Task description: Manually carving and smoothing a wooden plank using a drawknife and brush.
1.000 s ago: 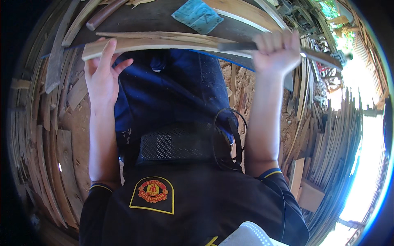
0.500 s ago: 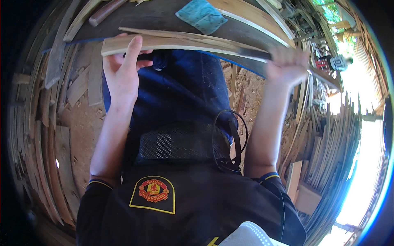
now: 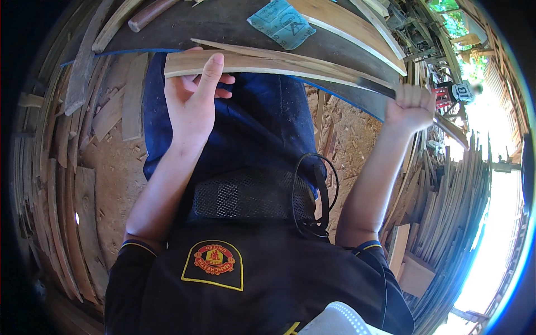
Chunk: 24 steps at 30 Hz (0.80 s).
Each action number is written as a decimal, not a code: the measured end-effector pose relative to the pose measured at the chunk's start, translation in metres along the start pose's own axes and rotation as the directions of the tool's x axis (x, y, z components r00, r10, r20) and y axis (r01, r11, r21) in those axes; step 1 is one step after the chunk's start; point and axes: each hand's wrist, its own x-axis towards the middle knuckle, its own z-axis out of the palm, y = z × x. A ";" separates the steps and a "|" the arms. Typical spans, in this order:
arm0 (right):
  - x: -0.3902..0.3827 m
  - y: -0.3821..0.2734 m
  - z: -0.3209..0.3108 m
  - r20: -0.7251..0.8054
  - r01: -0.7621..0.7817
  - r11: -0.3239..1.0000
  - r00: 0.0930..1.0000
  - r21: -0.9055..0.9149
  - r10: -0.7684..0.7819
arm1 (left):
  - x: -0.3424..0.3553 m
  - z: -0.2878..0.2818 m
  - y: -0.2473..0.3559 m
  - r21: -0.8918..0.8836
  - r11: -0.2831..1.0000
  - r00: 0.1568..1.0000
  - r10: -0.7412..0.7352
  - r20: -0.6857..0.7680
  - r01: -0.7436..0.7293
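My left hand grips the left end of a long wooden strip, its thumb lying along the near side and its fingers curling underneath. The strip lies across above my lap, and a thin split piece shows along its far edge. At the right, my right hand is closed in a fist around a dark, narrow, flat tool. The tool's tip lies against the right part of the strip; whether it is a blade or a file I cannot tell. Slight motion blurs this hand.
Beyond the strip is a dark work surface with blue sandpaper, a wooden board and a brown rounded stick. Stacked planks line the right; loose boards lie left. A person is far right.
Both hands have moved to the right, and the wooden strip and dark tool have shifted along with them. My right hand also sits slightly lower in the view. Both grips stay closed.
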 end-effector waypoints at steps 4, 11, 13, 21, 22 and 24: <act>-0.037 0.052 0.063 0.180 -0.240 0.965 0.959 0.107 0.219 | 0.000 -0.005 -0.003 0.003 1.000 0.999 -0.017 -0.030 0.017; -0.038 0.057 0.083 0.358 -0.280 0.960 0.896 -0.002 0.262 | -0.001 -0.009 -0.005 0.008 1.000 0.997 -0.012 -0.079 0.012; -0.019 0.041 0.053 0.171 -0.169 0.985 0.972 0.022 0.163 | 0.001 -0.011 -0.005 -0.002 1.000 0.996 0.000 -0.090 0.000; -0.029 0.061 0.065 0.193 -0.224 0.972 0.959 0.066 0.208 | 0.004 -0.009 -0.006 -0.015 1.000 1.000 -0.021 -0.008 0.021; -0.039 0.070 0.084 0.227 -0.307 0.947 0.933 0.094 0.280 | 0.004 -0.010 -0.006 0.005 1.000 0.999 -0.030 -0.046 0.030; -0.046 0.078 0.104 0.426 -0.457 0.881 0.827 0.127 0.367 | 0.004 -0.011 -0.010 0.002 0.999 0.998 -0.032 -0.061 0.032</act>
